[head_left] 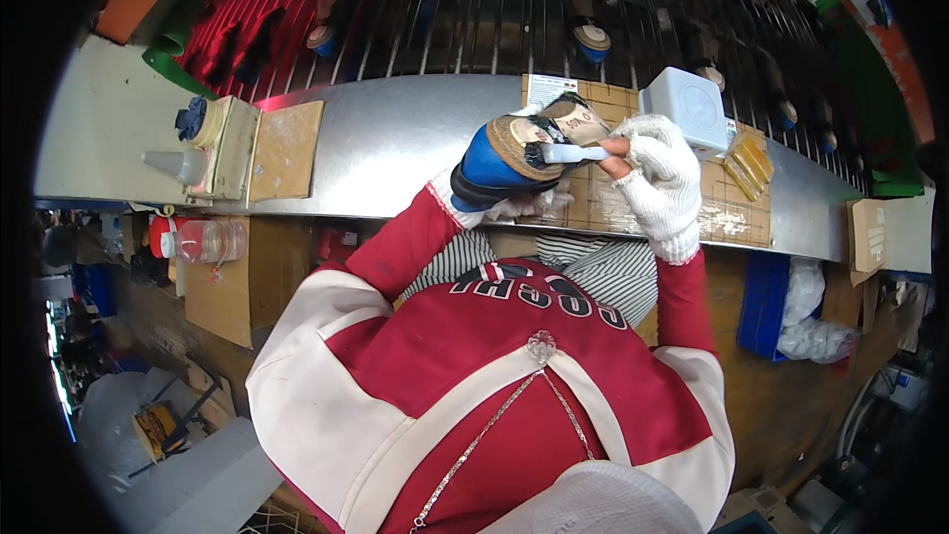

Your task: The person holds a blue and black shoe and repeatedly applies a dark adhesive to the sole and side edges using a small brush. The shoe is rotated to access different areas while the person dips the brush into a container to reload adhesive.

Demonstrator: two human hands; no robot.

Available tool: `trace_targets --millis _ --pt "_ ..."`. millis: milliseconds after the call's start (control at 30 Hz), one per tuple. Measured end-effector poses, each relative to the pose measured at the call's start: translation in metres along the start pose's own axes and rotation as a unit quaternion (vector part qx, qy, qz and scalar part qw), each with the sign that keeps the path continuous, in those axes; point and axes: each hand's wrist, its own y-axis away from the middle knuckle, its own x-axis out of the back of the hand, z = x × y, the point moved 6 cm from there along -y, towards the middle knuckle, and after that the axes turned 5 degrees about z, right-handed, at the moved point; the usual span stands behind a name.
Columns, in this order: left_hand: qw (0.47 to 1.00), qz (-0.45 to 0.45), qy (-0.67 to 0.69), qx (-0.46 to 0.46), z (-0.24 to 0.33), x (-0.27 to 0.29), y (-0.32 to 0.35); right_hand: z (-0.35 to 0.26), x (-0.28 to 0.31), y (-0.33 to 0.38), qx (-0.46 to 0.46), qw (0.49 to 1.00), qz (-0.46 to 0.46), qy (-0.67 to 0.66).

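My left hand (529, 205), in a white knitted glove, is closed around a shoe on its last (494, 160), holding it tilted with the underside up above the bench. A blue toe and a brown insole board show on it; the glove is partly hidden beneath. In my right hand (660, 170), also gloved but with bare fingertips, is a small brush (576, 153) with a pale handle. Its dark bristles touch the underside of the shoe near the edge. Just beyond that hand stands a pale square plastic container (682, 111).
Taped cardboard (613, 213) covers part of the metal bench (395, 138). A yellow translucent block (748, 166) lies at right. Beyond runs a rack of metal rods (445, 10) carrying several lasted shoes, red-lit at left. A cardboard piece (286, 150) and a capped bottle (213, 239) are at left.
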Motion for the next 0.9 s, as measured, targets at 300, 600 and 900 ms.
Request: trace_targets --millis 300,600,900 --pt "0.801 -0.218 0.55 0.095 -0.001 -0.027 0.001 0.008 0.015 -0.01 0.006 0.999 -0.011 0.032" --pt "0.88 0.009 0.455 0.137 -0.023 0.021 -0.005 0.031 0.027 -0.02 -0.097 0.961 0.165 0.198" --pt "0.815 0.014 0.576 0.065 -0.038 0.065 -0.024 0.033 -0.02 -0.006 -0.129 0.987 0.055 -0.073"
